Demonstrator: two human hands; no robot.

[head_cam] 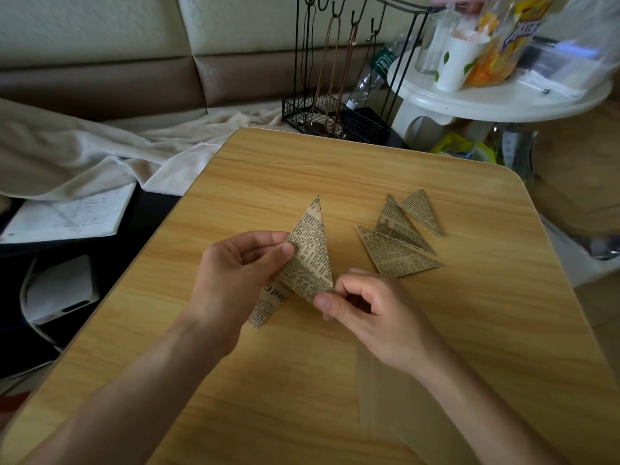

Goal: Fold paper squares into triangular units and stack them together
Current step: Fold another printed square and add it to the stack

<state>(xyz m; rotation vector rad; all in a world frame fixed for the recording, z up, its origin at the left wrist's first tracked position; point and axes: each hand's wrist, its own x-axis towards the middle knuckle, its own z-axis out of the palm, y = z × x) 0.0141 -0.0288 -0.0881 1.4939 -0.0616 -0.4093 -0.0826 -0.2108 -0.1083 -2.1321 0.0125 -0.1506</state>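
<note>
Item: tan newsprint-patterned paper triangle (310,253), held just above the wood-grain tabletop (469,330), centre. Left hand (235,273) pinches its left corner; right hand (362,307) pinches its near tip. Finished folded newsprint triangles (399,236) lie overlapping, far right. Handling advice: align edges squarely, then crease firmly against the tabletop before adding to the pile.

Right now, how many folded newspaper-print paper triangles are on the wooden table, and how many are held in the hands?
Folded newspaper-print paper triangles lying on the light wooden table: 3, at and.
Newspaper-print paper piece held by left hand and right hand: 1.
Total: 4.
</note>
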